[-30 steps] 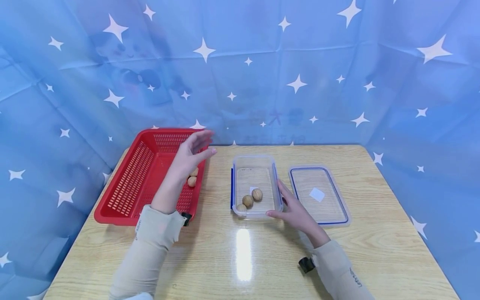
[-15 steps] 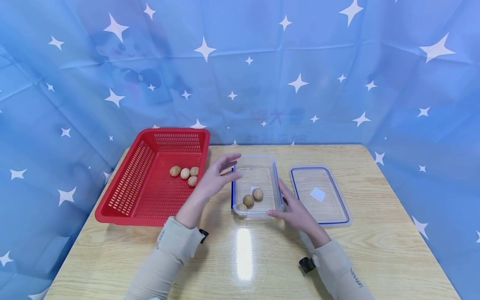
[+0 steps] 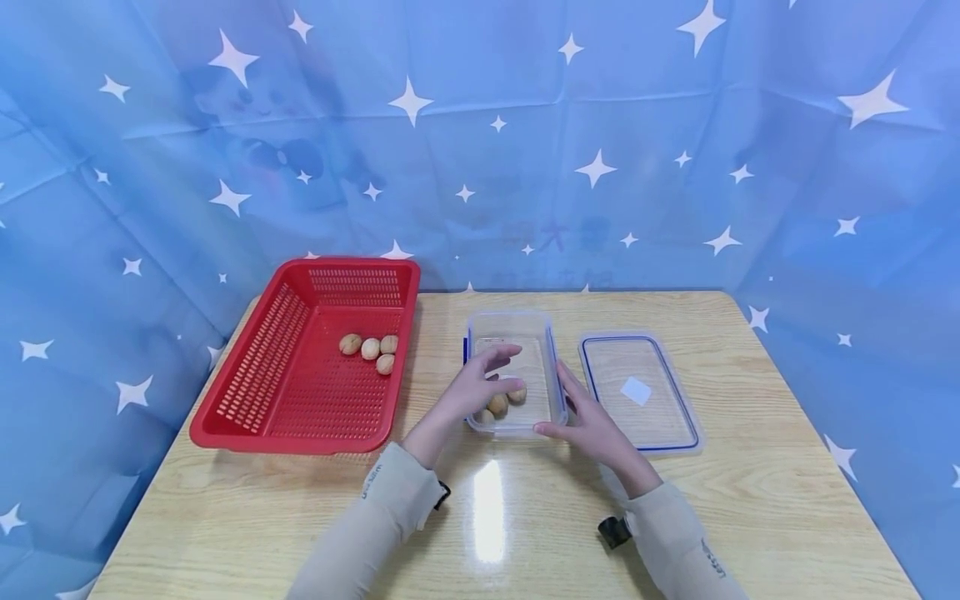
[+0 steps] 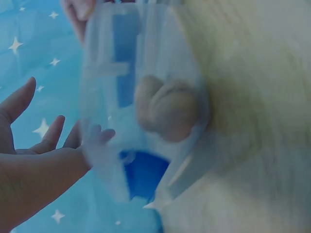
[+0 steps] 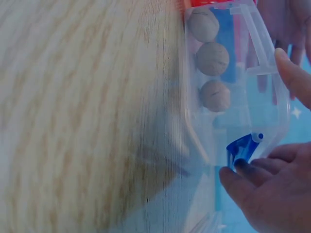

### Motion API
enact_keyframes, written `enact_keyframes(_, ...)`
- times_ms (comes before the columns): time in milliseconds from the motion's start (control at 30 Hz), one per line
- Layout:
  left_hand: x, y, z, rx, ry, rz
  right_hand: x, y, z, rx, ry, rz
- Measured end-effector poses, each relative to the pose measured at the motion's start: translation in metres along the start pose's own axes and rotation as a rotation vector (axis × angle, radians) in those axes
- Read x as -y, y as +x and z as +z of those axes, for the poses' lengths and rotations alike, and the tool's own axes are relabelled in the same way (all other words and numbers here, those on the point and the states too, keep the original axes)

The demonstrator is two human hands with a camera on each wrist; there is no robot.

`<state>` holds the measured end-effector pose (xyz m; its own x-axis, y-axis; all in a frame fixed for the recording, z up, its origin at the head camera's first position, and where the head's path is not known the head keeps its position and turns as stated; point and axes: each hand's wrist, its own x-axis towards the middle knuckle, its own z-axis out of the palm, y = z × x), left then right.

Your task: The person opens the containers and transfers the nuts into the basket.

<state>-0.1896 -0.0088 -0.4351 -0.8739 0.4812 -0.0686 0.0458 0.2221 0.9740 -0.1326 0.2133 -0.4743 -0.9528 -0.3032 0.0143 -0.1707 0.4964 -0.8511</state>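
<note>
A clear plastic food container [image 3: 536, 358] with blue side latches stands on the table, three walnuts [image 5: 213, 59] lying in its near part. My right hand [image 3: 592, 425] grips its near right corner, thumb at the front rim and fingers along the right side. Over the container's left side hovers my left hand [image 3: 476, 390], fingers spread; in the left wrist view nothing lies between them. From the head, that hand partly covers the walnuts. Left of the container sits a red plastic basket [image 3: 258, 367] with several walnuts [image 3: 370, 348] toward its right side.
The container's clear lid [image 3: 645, 429], with a blue seal and a white label [image 3: 636, 391], lies flat to the right. A starry blue curtain [image 3: 480, 150] hangs behind the wooden table [image 3: 757, 500].
My left hand has moved rightward from over the red basket to over the container. The basket's walnuts came into view as it left. The right hand has stayed put.
</note>
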Motion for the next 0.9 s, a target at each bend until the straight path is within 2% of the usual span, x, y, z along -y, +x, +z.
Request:
enact_keyframes(167, 0.008, 0.010, 0.014, 0.003, 0.014, -0.091, 0.000, -0.001, 0.001, -0.005, -0.003, 0.007)
enact_keyframes(333, 0.018, 0.022, 0.028, 0.010, 0.087, -0.185, -0.001, 0.000, 0.002, 0.002, 0.006, 0.003)
enact_keyframes(467, 0.026, 0.030, 0.037, 0.050, 0.138, -0.203, -0.001, -0.001, 0.003, 0.002, 0.003, -0.003)
enact_keyframes(600, 0.027, 0.033, 0.038, 0.087, 0.147, -0.209, 0.000, 0.000, 0.002, -0.001, -0.001, -0.001)
enact_keyframes(900, 0.024, 0.032, 0.039, 0.078, 0.157, -0.218, 0.000, 0.000, 0.001, -0.001, -0.011, 0.003)
